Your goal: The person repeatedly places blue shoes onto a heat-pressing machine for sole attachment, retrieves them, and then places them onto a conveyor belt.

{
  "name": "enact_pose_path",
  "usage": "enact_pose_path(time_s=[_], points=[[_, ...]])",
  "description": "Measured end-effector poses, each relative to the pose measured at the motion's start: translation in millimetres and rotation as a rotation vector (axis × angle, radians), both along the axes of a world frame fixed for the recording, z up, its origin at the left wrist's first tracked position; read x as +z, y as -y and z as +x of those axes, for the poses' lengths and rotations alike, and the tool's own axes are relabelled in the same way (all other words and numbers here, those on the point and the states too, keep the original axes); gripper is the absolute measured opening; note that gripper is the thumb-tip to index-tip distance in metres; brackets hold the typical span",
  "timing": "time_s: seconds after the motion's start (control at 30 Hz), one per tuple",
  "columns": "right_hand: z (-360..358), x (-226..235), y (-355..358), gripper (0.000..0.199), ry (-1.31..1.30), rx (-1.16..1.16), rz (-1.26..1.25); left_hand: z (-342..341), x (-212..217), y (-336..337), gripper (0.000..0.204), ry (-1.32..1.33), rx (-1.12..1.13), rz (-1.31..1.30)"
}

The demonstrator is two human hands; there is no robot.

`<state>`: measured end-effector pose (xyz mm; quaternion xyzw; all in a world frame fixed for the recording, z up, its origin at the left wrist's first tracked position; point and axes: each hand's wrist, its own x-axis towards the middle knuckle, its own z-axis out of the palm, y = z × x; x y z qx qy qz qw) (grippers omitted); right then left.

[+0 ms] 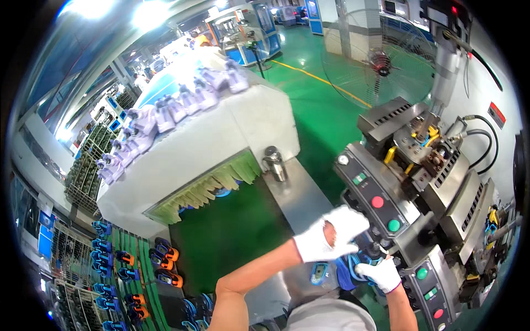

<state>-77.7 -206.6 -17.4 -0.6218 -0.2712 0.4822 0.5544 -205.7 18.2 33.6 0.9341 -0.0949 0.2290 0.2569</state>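
My left hand, in a white glove, reaches across to the right, with its thumb apart from the other fingers and nothing visible in it. It hovers beside the front panel of a steel press machine. Lower down, my right hand, also gloved, closes on the edge of a blue-and-dark shoe upper in front of the machine. Part of the upper is hidden by the gloves. A smaller blue-edged shoe piece lies on the metal bench to the left of it.
Red and green buttons sit on the machine's panels. On the left, a white tunnel housing carries several lilac shoe lasts, and a steel canister stands beside it. Blue and orange shoes fill the lower left. A fan stands behind.
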Motion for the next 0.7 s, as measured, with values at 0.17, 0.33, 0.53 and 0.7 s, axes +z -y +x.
enact_pose_path(time_s=[0.17,0.33,0.53,0.7], points=[[49.8,-28.6,95.9,0.074,-0.554,-0.413,0.351,49.3,5.5,13.5,0.051,0.193,0.399,-0.182],[85.4,-17.9,132.1,0.095,-0.776,-0.301,0.626,80.5,-42.4,24.7,0.054,-0.053,0.529,-0.288],[107.2,12.3,120.2,0.096,-0.845,-0.389,0.813,125.0,-45.3,40.7,0.053,-0.075,0.429,-0.233],[106.5,-10.6,125.1,0.083,-0.452,-0.515,0.864,147.4,-44.1,48.2,0.050,-0.068,0.278,-0.324]])
